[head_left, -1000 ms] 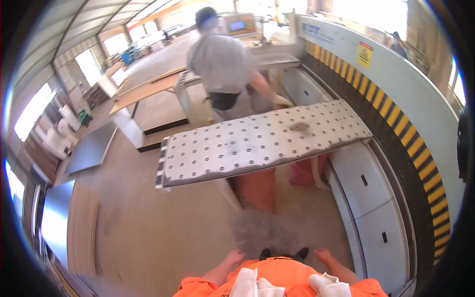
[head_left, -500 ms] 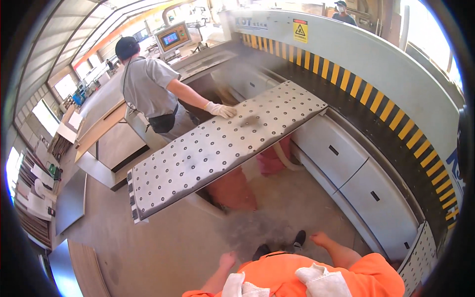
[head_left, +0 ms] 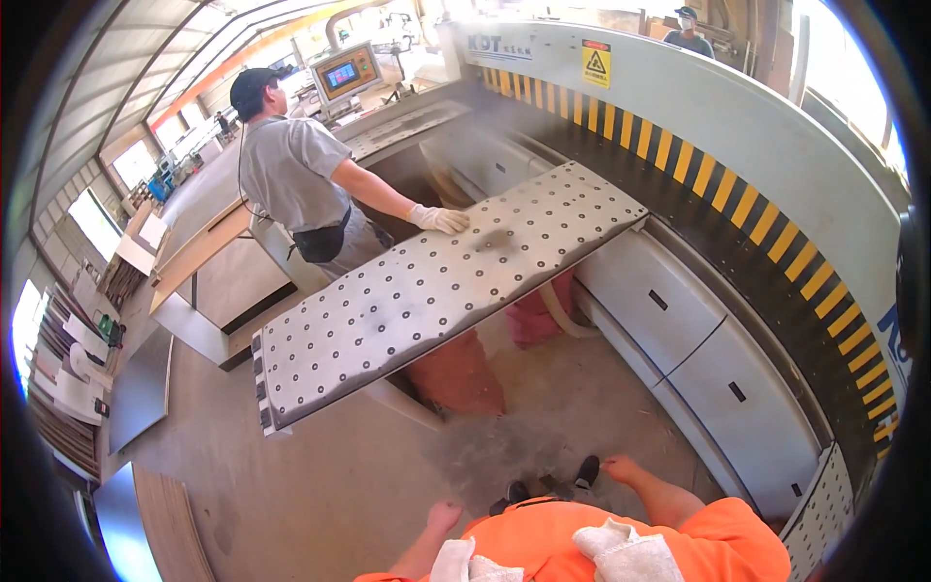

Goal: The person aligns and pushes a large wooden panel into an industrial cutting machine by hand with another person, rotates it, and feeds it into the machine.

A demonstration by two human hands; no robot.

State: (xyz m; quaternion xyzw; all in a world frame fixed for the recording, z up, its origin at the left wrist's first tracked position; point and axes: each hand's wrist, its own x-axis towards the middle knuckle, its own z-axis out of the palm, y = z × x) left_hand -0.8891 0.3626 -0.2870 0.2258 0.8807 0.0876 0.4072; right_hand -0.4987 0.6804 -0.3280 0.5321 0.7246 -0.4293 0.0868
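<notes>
Both my arms hang low beside my orange shirt (head_left: 543,533). My left hand (head_left: 445,515) is bare, its fingers curled together around nothing visible. On the other side, my right hand (head_left: 621,469) is also empty, small in view with its fingers drawn in, close to my dark shoe (head_left: 588,471). Neither touches anything. Ahead of me juts a long pale work table (head_left: 417,301) dotted with dark round spots. At its far side a co-worker (head_left: 296,184) in a grey shirt and dark cap rests a white-gloved hand (head_left: 438,219) on the top.
A large grey machine with a yellow-and-black striped guard (head_left: 718,189) runs along the right, above grey cabinet panels (head_left: 659,296). A control screen (head_left: 344,74) stands beyond the co-worker. Red sacks (head_left: 456,376) lie under the table. Boards (head_left: 141,388) rest at left. Another person (head_left: 689,37) stands behind the machine.
The co-worker's head has turned toward the machine, while the gloved hand stays on the table. My view has shifted slightly; my hands have hardly moved.
</notes>
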